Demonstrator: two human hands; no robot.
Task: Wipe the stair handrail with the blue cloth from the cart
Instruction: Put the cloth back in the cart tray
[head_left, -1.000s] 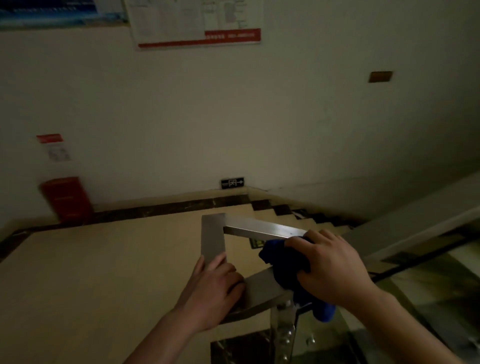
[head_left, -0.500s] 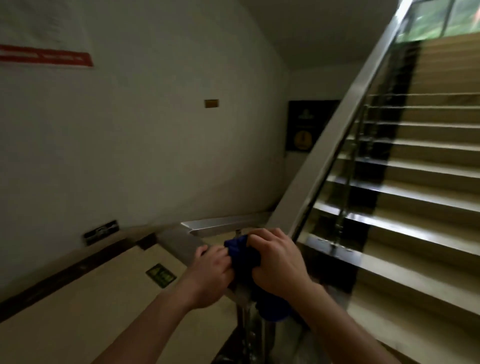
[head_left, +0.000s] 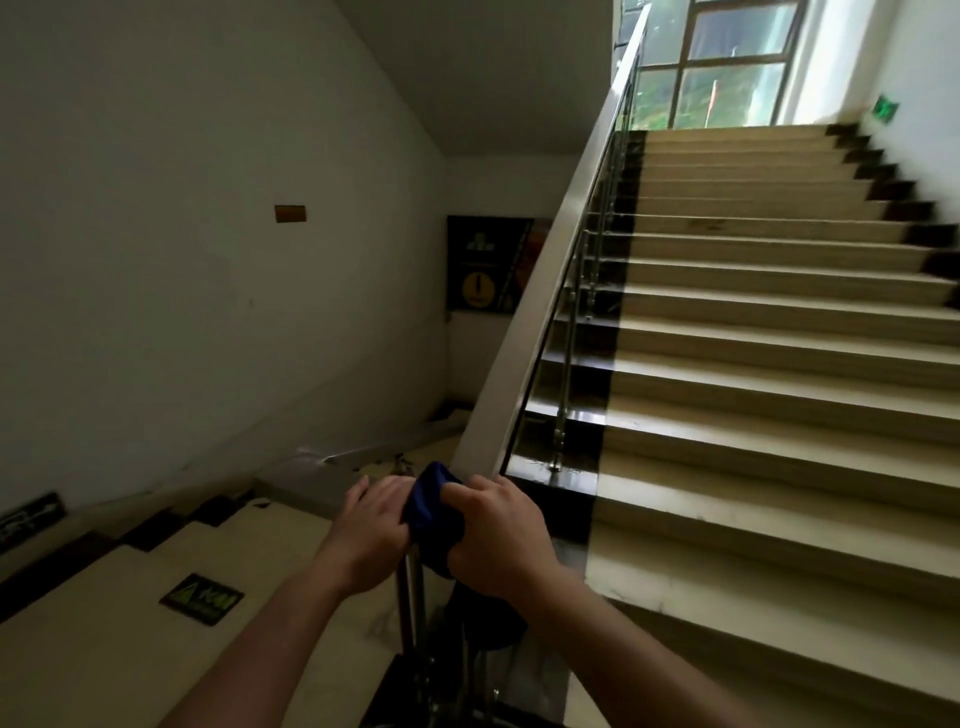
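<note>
The blue cloth (head_left: 434, 514) is bunched over the metal stair handrail (head_left: 545, 291) at its lower bend, between my two hands. My right hand (head_left: 498, 535) grips the cloth from the right, fingers curled over it. My left hand (head_left: 371, 525) lies against the cloth's left side on the rail, fingers bent over the rail; whether it pinches the cloth is unclear. The rail climbs up and to the right toward the window. A flat rail section (head_left: 322, 467) runs left from my hands.
Beige stairs (head_left: 769, 364) rise on the right beside the glass balustrade with metal posts (head_left: 566, 364). A window (head_left: 717, 67) lights the upper landing. The white wall (head_left: 182, 234) stands left, with a dark poster (head_left: 485, 265) in the corner. Steps descend at lower left.
My view has swung right and up from the landing wall to the rising stairs. Both hands have come together at the cloth on the rail's bend.
</note>
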